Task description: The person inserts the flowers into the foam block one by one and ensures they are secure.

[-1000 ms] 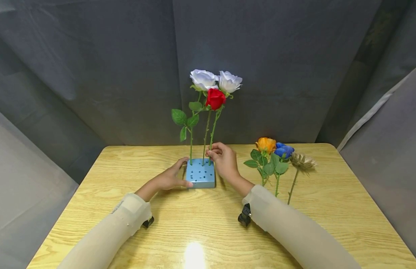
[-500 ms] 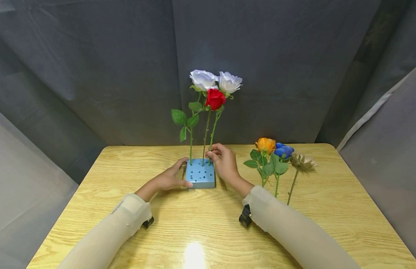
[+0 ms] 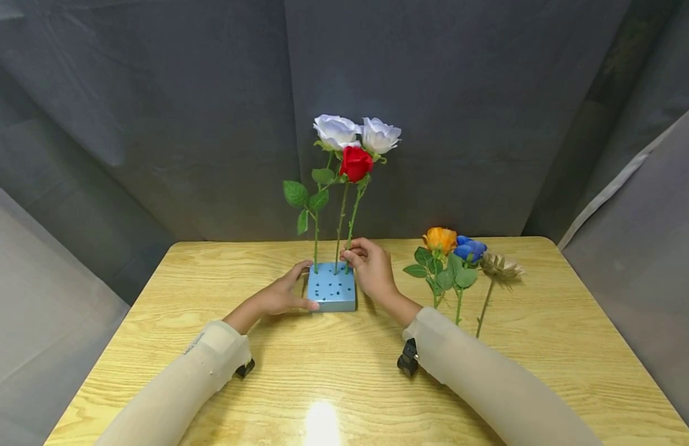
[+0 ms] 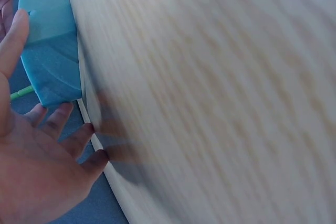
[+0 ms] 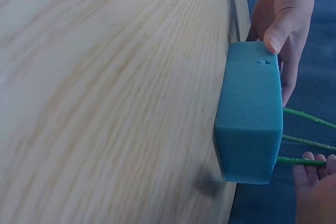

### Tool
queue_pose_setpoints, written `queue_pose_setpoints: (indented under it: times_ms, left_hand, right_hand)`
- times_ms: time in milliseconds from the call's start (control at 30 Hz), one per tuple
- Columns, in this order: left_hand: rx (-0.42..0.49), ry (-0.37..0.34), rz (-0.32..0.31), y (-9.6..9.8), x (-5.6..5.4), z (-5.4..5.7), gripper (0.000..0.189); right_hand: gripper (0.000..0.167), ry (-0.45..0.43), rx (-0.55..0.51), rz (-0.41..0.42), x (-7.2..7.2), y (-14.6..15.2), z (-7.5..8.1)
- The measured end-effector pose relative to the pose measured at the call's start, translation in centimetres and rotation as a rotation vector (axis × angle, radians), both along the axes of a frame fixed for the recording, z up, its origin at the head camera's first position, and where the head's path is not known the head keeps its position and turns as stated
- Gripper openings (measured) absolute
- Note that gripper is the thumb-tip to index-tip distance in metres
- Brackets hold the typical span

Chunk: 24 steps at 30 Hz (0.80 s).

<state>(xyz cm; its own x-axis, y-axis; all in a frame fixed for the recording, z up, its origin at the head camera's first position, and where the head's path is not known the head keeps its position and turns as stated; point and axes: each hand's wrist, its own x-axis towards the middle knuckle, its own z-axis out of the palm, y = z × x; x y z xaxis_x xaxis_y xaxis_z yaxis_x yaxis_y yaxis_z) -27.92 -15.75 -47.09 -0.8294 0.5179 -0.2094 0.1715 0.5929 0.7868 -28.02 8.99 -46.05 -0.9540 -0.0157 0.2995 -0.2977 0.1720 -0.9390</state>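
Observation:
A light-blue foam block (image 3: 331, 291) with several small holes in its top sits on the table. Three artificial flower stems stand upright in its back row: a white rose (image 3: 337, 132) with green leaves at left, a red rose (image 3: 356, 164) in the middle, and a second white rose (image 3: 381, 135) at right. My left hand (image 3: 280, 296) holds the block's left side, thumb at the front corner and fingers behind. Low on the right-hand stem, just above the foam, my right hand (image 3: 373, 267) pinches the green stem (image 5: 294, 160) between thumb and fingers.
To the right on the wooden table (image 3: 567, 347) lie an orange rose (image 3: 440, 239), a blue rose (image 3: 470, 249) and a pale flower with a dry-looking brown underside (image 3: 501, 267). A dark grey curtain (image 3: 210, 124) hangs behind the table's back edge.
Almost nothing differs. The roses' heads have shifted very slightly left, while both hands stay at the block and the stem.

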Motion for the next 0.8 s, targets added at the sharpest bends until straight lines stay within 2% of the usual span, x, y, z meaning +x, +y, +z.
queue_pose_setpoints:
  times_ms: [367, 800]
  left_hand:
    - [-0.004, 0.001, 0.007, 0.0, 0.0, 0.1, 0.111]
    - [-0.002, -0.003, 0.007, 0.1, 0.2, 0.2, 0.112]
  right_hand:
    - [0.017, -0.039, -0.019, 0.015, 0.1, 0.2, 0.5]
    - [0.025, -0.053, 0.048, -0.008, 0.3, 1.6, 0.7]
